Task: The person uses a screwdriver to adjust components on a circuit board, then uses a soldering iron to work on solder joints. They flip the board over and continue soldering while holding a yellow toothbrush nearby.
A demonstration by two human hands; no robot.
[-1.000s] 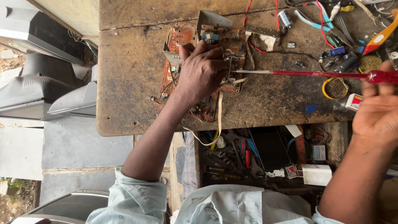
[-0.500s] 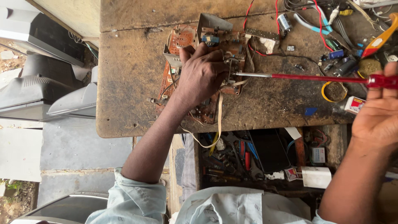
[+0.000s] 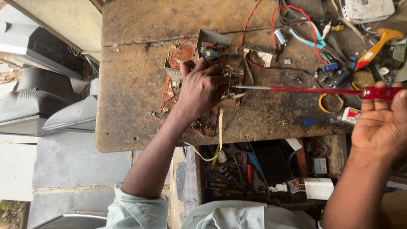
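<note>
While my left hand (image 3: pixel 202 87) keeps pressing the brown circuit board (image 3: pixel 199 80) flat on the counter (image 3: pixel 127 106), my right hand (image 3: pixel 379 127), clenched on the red screwdriver (image 3: pixel 322 90), has slid its tip closer, touching the board beside my left fingers.

Worn wooden workbench (image 3: pixel 135 85) with brown circuit board (image 3: pixel 186 55), red wires (image 3: pixel 296 25), yellow tape ring (image 3: pixel 330 103), scattered small parts (image 3: pixel 335 74).

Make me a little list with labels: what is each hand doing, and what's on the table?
left hand: pressed flat on the brown circuit board
right hand: holds the long red screwdriver by its handle
screwdriver tip: at the board, beside the left hand's fingers
wooden table: worn, with wires and small parts at the far right
under the table: a shelf of tools
</note>
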